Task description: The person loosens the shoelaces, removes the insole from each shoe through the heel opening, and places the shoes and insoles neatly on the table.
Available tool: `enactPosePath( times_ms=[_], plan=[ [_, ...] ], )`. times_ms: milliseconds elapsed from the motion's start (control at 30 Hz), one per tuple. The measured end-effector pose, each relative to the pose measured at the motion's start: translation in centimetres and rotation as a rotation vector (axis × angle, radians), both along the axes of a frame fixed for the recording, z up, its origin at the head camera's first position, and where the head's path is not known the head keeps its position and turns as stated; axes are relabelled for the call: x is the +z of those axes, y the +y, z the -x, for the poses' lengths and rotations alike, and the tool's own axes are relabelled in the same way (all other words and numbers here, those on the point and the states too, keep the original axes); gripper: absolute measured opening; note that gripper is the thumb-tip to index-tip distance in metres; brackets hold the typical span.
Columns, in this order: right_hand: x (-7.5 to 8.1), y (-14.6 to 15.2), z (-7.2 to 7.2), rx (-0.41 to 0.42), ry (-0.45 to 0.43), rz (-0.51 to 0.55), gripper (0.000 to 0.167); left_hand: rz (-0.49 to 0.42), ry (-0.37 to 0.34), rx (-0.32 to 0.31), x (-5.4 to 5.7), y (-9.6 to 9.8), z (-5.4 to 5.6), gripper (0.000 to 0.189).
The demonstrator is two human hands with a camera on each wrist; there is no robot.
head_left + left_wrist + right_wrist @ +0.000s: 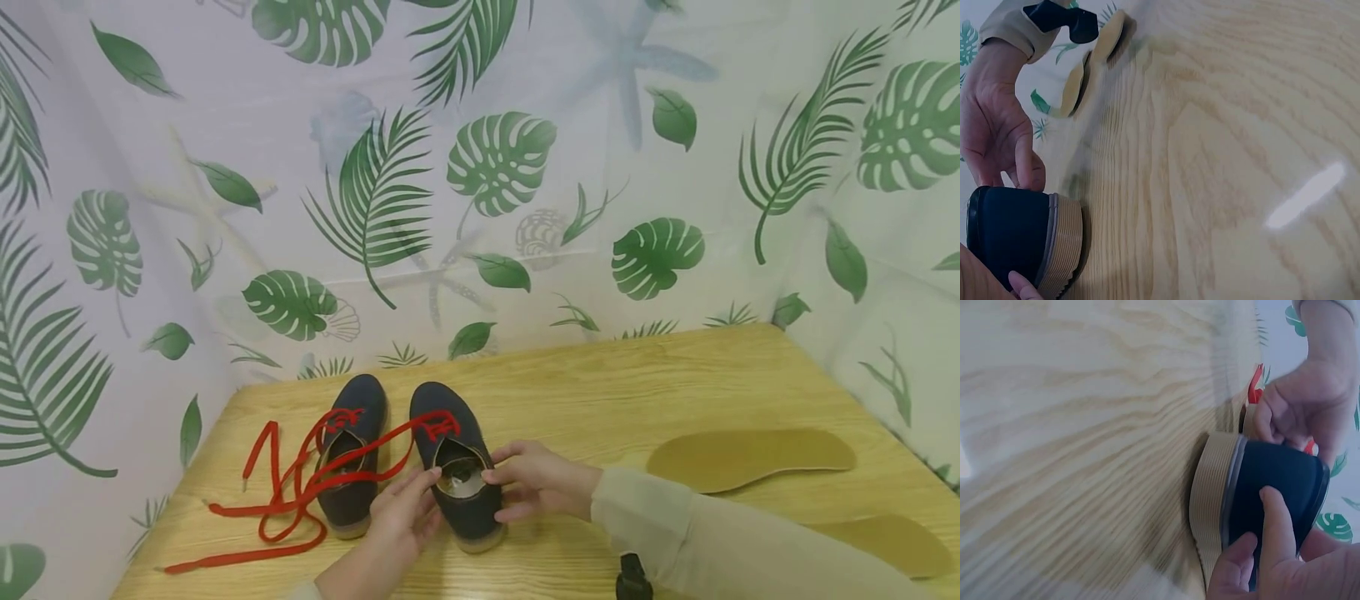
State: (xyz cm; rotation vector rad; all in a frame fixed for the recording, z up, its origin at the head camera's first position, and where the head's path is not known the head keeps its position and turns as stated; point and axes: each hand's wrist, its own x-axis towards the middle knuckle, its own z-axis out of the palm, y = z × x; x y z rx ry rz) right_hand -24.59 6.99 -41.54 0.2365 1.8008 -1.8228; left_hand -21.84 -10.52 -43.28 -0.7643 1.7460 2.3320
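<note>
Two dark navy shoes with red laces stand on the wooden table in the head view, toes pointing away. My left hand (397, 517) grips the left side of the right-hand shoe (468, 512), thumb at its opening. On the other side my right hand (536, 482) holds the same shoe, with a thumb at the rim and fingers along the side. The heel (1013, 225) and ribbed pale sole show in the left wrist view. Beside it stands the other shoe (348, 504), untouched, with long red laces (281, 507) lying loose over and left of it.
Two tan insoles lie at the right of the table (592, 375), one insole (750, 457) farther back and the other insole (892, 537) partly behind my right sleeve (697, 517). A leaf-patterned cloth (495, 242) stands behind the table and at both sides.
</note>
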Motion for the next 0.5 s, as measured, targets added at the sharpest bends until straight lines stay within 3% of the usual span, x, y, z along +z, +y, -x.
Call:
enactPosePath(
  times_ms=[333, 500],
  plan=[
    [-0.6, -3.2, 0.0, -0.112, 0.037, 0.102, 0.044, 0.09, 0.112, 0.073, -0.5, -1.1, 1.4, 0.051],
    [-0.9, -4.1, 0.1, -0.145, 0.009, 0.158, 0.051, 0.166, 0.123, 0.113, -0.6, -1.0, 1.7, 0.051]
  ],
)
